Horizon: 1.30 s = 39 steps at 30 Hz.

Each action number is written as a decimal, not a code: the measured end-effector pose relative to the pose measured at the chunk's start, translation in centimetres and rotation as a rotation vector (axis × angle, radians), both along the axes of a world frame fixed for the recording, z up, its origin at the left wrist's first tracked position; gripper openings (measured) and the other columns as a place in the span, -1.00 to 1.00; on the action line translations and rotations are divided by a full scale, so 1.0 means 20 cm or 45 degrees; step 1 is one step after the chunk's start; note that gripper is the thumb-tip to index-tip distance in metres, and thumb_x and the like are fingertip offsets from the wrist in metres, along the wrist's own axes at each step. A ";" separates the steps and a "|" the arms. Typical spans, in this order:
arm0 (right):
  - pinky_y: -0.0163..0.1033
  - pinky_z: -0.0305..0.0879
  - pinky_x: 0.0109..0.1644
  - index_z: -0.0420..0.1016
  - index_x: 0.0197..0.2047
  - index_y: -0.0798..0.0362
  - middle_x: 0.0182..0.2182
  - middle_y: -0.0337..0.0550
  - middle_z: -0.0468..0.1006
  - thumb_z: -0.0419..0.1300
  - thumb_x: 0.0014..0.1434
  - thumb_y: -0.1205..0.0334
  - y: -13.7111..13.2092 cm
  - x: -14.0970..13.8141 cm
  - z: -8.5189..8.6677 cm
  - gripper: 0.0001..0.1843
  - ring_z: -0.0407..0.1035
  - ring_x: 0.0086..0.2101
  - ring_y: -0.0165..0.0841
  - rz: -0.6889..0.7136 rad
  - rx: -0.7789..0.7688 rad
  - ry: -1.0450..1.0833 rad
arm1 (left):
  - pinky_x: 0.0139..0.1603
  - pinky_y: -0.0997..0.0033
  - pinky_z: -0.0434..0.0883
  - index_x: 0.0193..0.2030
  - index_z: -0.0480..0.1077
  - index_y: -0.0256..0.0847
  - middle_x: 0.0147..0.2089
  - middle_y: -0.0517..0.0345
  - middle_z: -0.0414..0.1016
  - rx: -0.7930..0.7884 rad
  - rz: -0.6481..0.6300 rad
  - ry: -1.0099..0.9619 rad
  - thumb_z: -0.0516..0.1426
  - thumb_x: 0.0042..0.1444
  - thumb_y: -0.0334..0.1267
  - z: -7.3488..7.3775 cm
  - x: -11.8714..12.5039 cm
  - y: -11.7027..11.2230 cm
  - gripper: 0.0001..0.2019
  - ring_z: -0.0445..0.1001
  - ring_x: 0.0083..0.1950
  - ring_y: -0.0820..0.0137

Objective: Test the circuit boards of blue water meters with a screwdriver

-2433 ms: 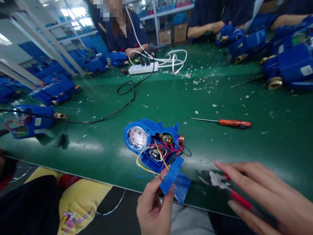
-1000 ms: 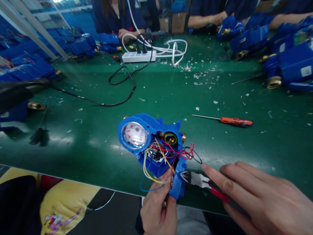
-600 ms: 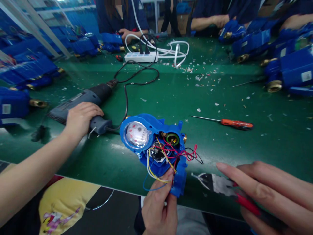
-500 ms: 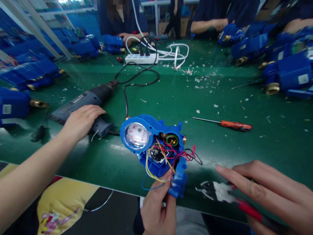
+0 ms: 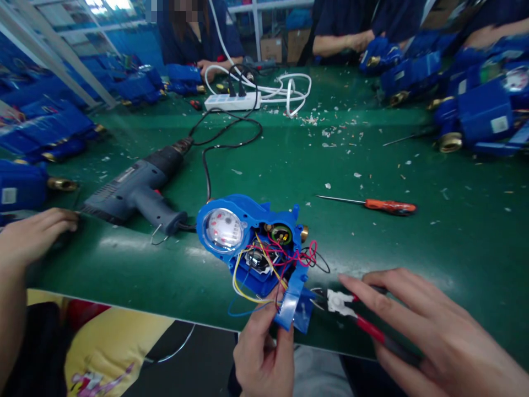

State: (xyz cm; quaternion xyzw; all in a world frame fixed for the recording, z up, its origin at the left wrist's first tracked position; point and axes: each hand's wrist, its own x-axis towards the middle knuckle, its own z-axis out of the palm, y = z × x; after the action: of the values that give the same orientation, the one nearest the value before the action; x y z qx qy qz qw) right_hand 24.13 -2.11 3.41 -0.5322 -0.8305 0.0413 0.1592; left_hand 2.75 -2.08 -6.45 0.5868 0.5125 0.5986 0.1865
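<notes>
A blue water meter (image 5: pixel 248 205) lies on the bench in front of me, its housing uncovered, with yellow, white, red, black and blue wires loose over it. My left hand (image 5: pixel 264 347) is closed at its near edge, fingers pinching the blue flap (image 5: pixel 294 298) where several wires run; the fingertips are partly hidden behind it. In my right hand (image 5: pixel 425 325) are red-handled wire cutters (image 5: pixel 341 302), jaws parted and pointing left, close beside the flap. The index finger stretches along above the handles.
Beyond the meter lies an orange screwdriver (image 5: pixel 388 206); a grey heat gun (image 5: pixel 142 190) rests to the left. A co-worker's hand (image 5: pixel 41 237) is at far left. White power strip (image 5: pixel 233 101), scraps and more blue meters (image 5: pixel 483 116) occupy the back and sides, with other people opposite.
My right hand has brought the cutters left, up to the blue flap. The co-worker's hand has left the heat gun and moved to the far left. The view has shifted slightly.
</notes>
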 end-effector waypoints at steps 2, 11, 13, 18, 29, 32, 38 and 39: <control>-0.15 0.34 -0.09 0.26 0.23 -0.03 -0.04 -0.09 0.38 -0.03 0.23 0.39 0.01 -0.04 -0.01 -0.50 0.31 -0.10 -0.25 -0.003 0.021 0.055 | -0.07 0.50 0.58 0.00 0.48 -0.18 -0.06 0.09 0.66 -0.001 0.007 -0.013 0.24 0.00 -0.61 0.01 0.00 0.00 -0.58 0.66 -0.12 0.34; -0.14 0.32 -0.19 0.28 0.19 -0.04 -0.07 -0.08 0.40 -0.04 0.17 0.42 0.03 -0.08 -0.02 -0.47 0.30 -0.09 -0.18 0.032 0.061 0.064 | -0.13 0.53 0.60 -0.07 0.52 -0.18 -0.14 0.11 0.68 0.041 0.087 0.095 0.24 0.02 -0.57 0.05 0.02 0.02 -0.66 0.67 -0.19 0.36; -0.12 0.32 -0.22 0.29 0.20 -0.02 -0.09 -0.06 0.40 -0.05 0.16 0.42 0.03 -0.08 -0.02 -0.47 0.30 -0.12 -0.15 0.028 0.103 0.011 | -0.19 0.48 0.62 -0.11 0.54 -0.18 -0.18 0.10 0.69 0.048 0.123 0.133 0.25 0.05 -0.50 0.04 0.02 0.02 -0.73 0.68 -0.23 0.33; -0.09 0.34 -0.20 0.33 0.15 0.02 -0.13 -0.07 0.43 -0.06 0.16 0.43 0.04 -0.08 -0.01 -0.50 0.32 -0.17 -0.17 0.042 0.126 -0.066 | -0.26 0.44 0.64 -0.17 0.56 -0.18 -0.25 0.10 0.70 0.052 0.165 0.137 0.26 0.09 -0.40 0.04 0.02 0.02 -0.84 0.68 -0.29 0.31; -0.22 0.40 -0.31 0.36 0.05 0.13 -0.31 -0.17 0.50 -0.04 0.17 0.48 0.09 -0.06 0.05 -0.61 0.39 -0.35 -0.31 0.221 0.105 -0.143 | -0.28 0.46 0.63 -0.13 0.55 -0.17 -0.25 0.12 0.70 0.039 0.171 0.141 0.27 0.08 -0.42 0.07 0.03 0.02 -0.80 0.67 -0.32 0.33; -0.21 0.36 -0.33 0.35 0.07 0.15 -0.32 -0.16 0.47 -0.04 0.21 0.47 0.09 -0.06 0.04 -0.62 0.36 -0.36 -0.30 0.207 0.129 -0.137 | -0.26 0.49 0.62 -0.11 0.54 -0.16 -0.22 0.13 0.70 0.038 0.167 0.147 0.26 0.08 -0.43 0.07 0.03 0.02 -0.77 0.67 -0.30 0.34; -0.24 0.29 -0.34 0.34 0.10 0.06 -0.26 -0.17 0.44 -0.08 0.28 0.43 0.07 -0.06 0.00 -0.62 0.34 -0.34 -0.33 0.138 0.061 -0.020 | -0.21 0.48 0.62 -0.08 0.53 -0.16 -0.19 0.11 0.69 0.072 0.125 0.145 0.25 0.08 -0.47 0.06 0.03 0.03 -0.74 0.68 -0.25 0.33; -0.26 0.29 -0.33 0.33 0.12 0.05 -0.25 -0.17 0.44 -0.10 0.29 0.43 0.07 -0.06 0.00 -0.61 0.36 -0.32 -0.35 0.122 0.056 0.006 | -0.20 0.48 0.62 -0.07 0.52 -0.17 -0.18 0.11 0.69 0.077 0.118 0.145 0.25 0.07 -0.49 0.06 0.02 0.03 -0.72 0.68 -0.24 0.33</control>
State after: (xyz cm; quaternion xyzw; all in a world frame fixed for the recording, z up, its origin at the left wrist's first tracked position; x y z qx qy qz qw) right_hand 22.97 -0.66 3.35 -0.4880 -0.8554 0.0320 0.1705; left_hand 3.24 -1.54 -5.28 0.6009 0.5305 0.5874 0.1113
